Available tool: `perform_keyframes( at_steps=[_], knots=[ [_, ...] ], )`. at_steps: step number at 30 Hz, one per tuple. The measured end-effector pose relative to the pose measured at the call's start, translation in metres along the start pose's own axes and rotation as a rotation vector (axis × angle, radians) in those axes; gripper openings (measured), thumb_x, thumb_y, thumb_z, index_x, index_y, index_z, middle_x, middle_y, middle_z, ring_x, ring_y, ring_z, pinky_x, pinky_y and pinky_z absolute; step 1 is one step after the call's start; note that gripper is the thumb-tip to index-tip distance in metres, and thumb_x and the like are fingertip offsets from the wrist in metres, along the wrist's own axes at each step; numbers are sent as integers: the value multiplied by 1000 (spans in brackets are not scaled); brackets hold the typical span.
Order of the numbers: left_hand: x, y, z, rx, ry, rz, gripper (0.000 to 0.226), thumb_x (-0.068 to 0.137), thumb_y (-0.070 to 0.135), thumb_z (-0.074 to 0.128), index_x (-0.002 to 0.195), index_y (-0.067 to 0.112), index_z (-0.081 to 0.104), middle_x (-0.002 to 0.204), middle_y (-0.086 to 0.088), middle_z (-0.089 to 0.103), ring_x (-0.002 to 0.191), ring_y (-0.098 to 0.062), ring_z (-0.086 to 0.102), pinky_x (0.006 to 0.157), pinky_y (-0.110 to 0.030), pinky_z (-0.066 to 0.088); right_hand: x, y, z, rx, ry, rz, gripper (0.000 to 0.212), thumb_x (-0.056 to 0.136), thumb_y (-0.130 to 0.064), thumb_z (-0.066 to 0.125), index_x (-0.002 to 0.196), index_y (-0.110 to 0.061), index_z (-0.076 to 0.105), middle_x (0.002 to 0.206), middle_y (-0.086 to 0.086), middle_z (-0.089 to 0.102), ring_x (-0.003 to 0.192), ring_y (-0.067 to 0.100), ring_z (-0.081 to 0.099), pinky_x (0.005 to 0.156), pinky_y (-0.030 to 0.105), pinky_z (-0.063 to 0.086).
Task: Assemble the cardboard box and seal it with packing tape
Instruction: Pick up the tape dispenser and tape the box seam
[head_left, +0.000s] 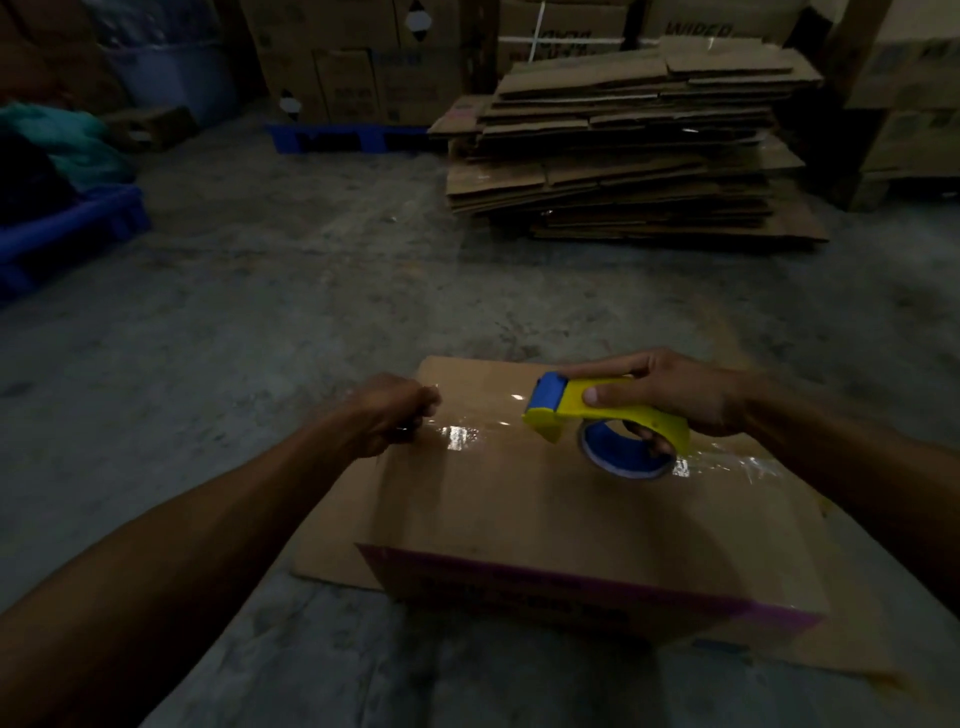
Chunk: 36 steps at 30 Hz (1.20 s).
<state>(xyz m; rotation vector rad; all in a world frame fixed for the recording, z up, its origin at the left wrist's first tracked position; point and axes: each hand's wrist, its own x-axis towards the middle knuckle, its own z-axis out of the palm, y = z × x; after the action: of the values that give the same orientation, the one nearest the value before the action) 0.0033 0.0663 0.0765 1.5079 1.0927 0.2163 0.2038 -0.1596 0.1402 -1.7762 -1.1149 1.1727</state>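
A brown cardboard box (519, 514) with a purple band along its near edge stands closed on the floor in front of me. Clear packing tape (462, 434) runs shiny across its top from left to right. My right hand (675, 392) grips a yellow and blue tape dispenser (597, 415) just above the box top, its blue roll touching the taped line. My left hand (389, 413) is closed at the box's left edge, pinching the tape's end there.
A flat cardboard sheet (332, 561) lies under the box on the concrete floor. A tall stack of flattened cartons (634, 150) sits behind on the right. Blue pallets (67, 234) stand at the left and back, with stacked boxes (353, 57) beyond.
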Motion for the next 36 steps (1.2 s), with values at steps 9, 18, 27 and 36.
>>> perform_keyframes(
  at_steps=[9,18,27,36],
  knots=[
    [25,-50,-34,88,364,215,17,90,20,59,74,14,60,66,-5,58,54,-16,45,50,-26,32,73,-20,32,-310,44,-117,43,82,-35,73,124,-35,65,116,-15,62,101,6,60,79,14,51],
    [38,-86,-41,31,361,146,16,92,21,57,79,11,60,67,-5,58,55,-16,46,53,-25,35,114,-5,46,-409,-48,-93,45,82,-38,71,126,-36,63,131,-4,57,109,12,54,79,13,42],
    [40,-95,-35,-105,254,17,13,93,16,52,81,14,56,69,-4,53,56,-13,39,52,-24,30,123,2,46,-419,-73,-90,44,82,-37,71,125,-36,63,125,-7,56,107,11,55,79,14,43],
    [45,-128,-45,-66,65,-409,59,82,63,58,117,16,56,110,-10,62,93,-26,61,66,-31,52,123,-2,51,-509,-43,-106,43,81,-45,69,123,-45,61,133,-8,54,115,14,52,101,33,44]
  ],
)
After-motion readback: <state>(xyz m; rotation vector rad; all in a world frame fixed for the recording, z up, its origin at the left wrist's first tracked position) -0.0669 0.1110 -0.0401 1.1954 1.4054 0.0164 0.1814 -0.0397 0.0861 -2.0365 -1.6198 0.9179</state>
